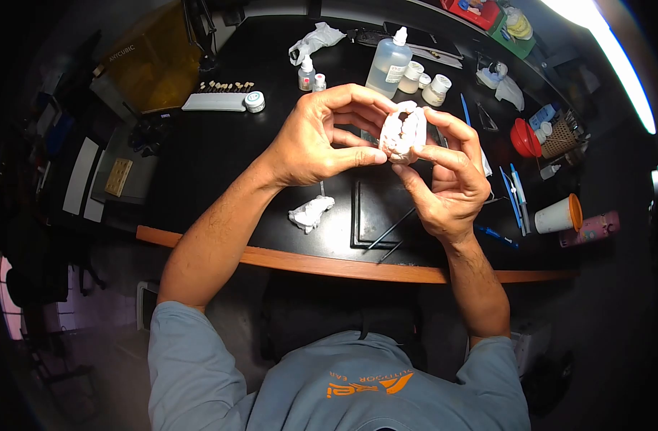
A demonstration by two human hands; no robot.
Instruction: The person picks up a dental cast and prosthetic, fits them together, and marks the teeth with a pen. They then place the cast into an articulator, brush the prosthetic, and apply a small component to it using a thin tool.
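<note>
A whitish dental cast [403, 133], with a row of teeth along its curve and a dark gap in the middle, is held up above the black bench. My left hand [327, 136] pinches its left side between thumb and fingers. On the opposite side, my right hand [451, 169] grips it with thumb and fingertips. Below the hands lies a crumpled white tissue [311, 214]. A thin dark-handled brush [392, 228] rests by a black tray [355, 215] near the front edge.
Behind the hands stand a large clear bottle [389, 66] and several small jars [436, 90]. A tooth shade guide [215, 100] sits at the back left. To the right are blue-handled tools [514, 197], a red bowl [524, 138] and a white cup [557, 215]. A wooden edge [329, 263] borders the bench.
</note>
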